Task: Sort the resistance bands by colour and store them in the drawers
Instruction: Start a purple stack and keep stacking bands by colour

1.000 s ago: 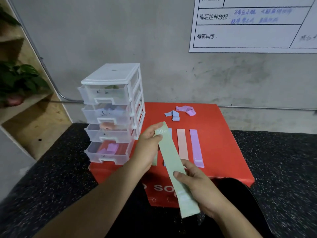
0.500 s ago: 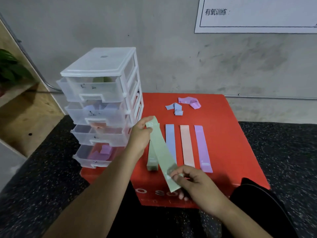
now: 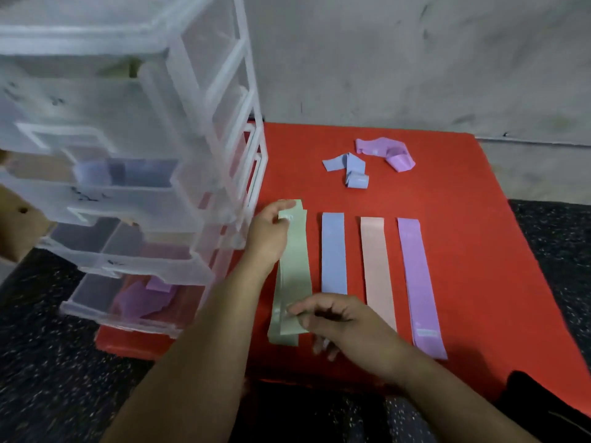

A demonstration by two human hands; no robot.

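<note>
A green band (image 3: 295, 266) lies stretched flat on top of another green band on the red box (image 3: 479, 251). My left hand (image 3: 268, 231) pinches its far end and my right hand (image 3: 339, 321) pinches its near end. To the right lie a blue band (image 3: 333, 251), a pink band (image 3: 377, 266) and a purple band (image 3: 417, 276), flat and parallel. A crumpled blue band (image 3: 348, 167) and a crumpled purple band (image 3: 387, 151) sit further back. The clear drawer tower (image 3: 166, 155) stands at the left, with purple bands in its lowest drawer (image 3: 140, 295).
A grey wall rises behind the red box. Dark speckled floor surrounds the box on both sides. A wooden shelf edge (image 3: 16, 225) shows at the far left behind the drawers.
Both hands lowered the green band from a tilted, raised position onto the other green band on the box. The camera moved closer and further down.
</note>
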